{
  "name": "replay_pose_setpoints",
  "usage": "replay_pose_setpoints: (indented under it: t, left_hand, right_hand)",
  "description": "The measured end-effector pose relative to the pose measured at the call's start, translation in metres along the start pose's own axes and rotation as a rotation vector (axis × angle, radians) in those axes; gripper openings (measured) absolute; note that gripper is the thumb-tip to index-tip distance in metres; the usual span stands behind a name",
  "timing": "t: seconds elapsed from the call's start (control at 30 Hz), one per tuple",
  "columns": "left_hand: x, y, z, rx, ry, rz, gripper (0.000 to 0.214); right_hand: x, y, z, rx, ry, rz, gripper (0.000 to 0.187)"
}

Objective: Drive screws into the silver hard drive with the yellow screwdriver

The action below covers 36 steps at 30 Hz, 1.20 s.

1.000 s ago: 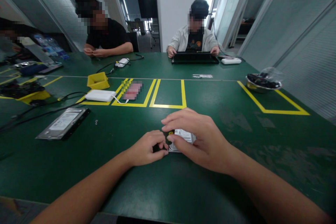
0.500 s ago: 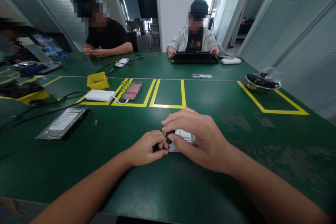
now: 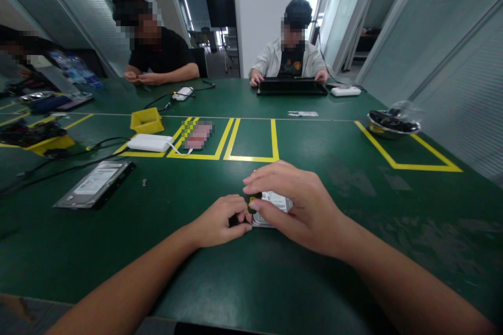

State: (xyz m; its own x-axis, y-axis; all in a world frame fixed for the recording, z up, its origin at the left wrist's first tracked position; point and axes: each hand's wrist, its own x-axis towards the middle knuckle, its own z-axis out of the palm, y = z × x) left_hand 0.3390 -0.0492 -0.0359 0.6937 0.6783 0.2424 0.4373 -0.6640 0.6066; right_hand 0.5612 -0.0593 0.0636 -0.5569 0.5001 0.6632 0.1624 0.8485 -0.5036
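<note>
Head view — forward-down, close over table (image 3: pixel 118 251)

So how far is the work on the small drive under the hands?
Done: cannot tell. In hand: both hands, left hand and right hand, cover the small hard drive, fingertips on a small black part. Left: the large hard drive lies untouched.

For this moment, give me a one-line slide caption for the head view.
Both hands, left hand and right hand, work on a small hard drive on the green table.
</note>
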Motion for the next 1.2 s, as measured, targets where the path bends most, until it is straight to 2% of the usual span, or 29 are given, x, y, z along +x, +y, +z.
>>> replay_pose_setpoints:
  t: [0.17,0.43,0.73,1.03,1.2]
  left_hand:
    - [-0.0002,0.0001,0.0000,-0.009,-0.011,-0.015,0.006]
    - [0.0008,0.0017,-0.0013,-0.015,-0.015,-0.012,0.012]
    - [0.0007,0.0016,-0.0013,-0.023,-0.004,-0.003,0.007]
    - [0.0001,0.0005,-0.0018,-0.051,-0.033,-0.031,0.006]
    - [-0.0006,-0.0009,-0.0007,-0.080,-0.047,-0.052,0.008]
  right_hand:
    - [0.0015,-0.0015,-0.0010,-0.042,0.025,0.042,0.010]
    - [0.0003,0.0005,-0.0010,0.037,-0.004,0.017,0.025]
    - [0.0012,0.0011,-0.0002,-0.014,0.012,0.046,0.010]
    - [0.0009,0.0010,-0.0042,0.041,-0.055,0.023,0.032]
    - [0.0016,0.0004,-0.0050,0.026,-0.084,-0.005,0.036]
